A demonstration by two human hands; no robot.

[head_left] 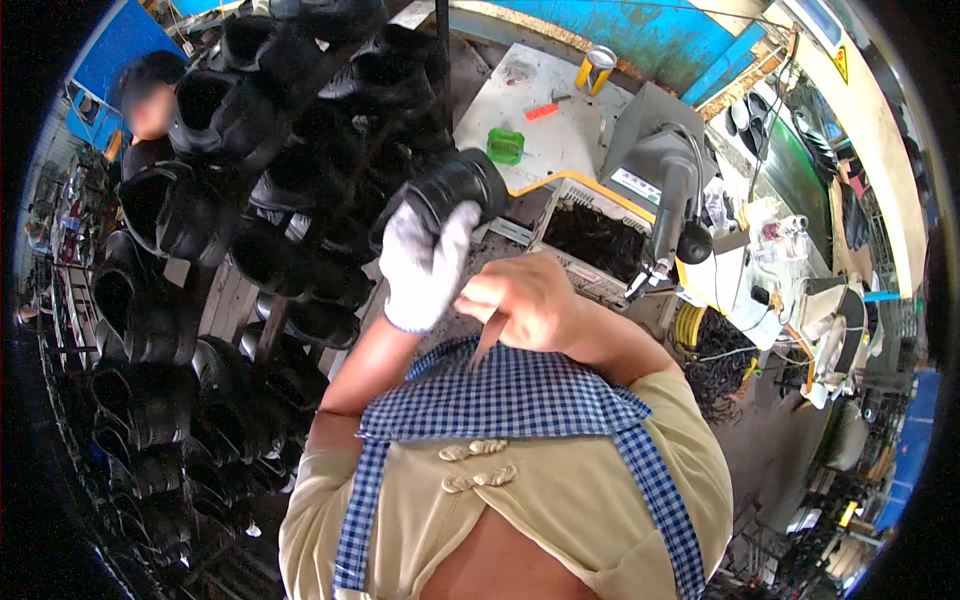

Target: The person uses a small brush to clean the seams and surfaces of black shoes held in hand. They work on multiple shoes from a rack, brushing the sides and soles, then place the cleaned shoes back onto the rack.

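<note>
My left hand, in a white glove, is closed round a black shoe and holds it up in front of me. The thumb lies against the shoe's side, and the other fingers are partly hidden behind it. Close by on the right, my bare right hand has its fingers curled together. A thin, pointed, brownish strip sticks out below these fingers; its exact kind is unclear. The right hand is apart from the shoe.
Racks of black shoes fill the left side, with a person beyond. Ahead stands a white table bearing a green block and a can. A grey machine rises beside a crate of black scraps.
</note>
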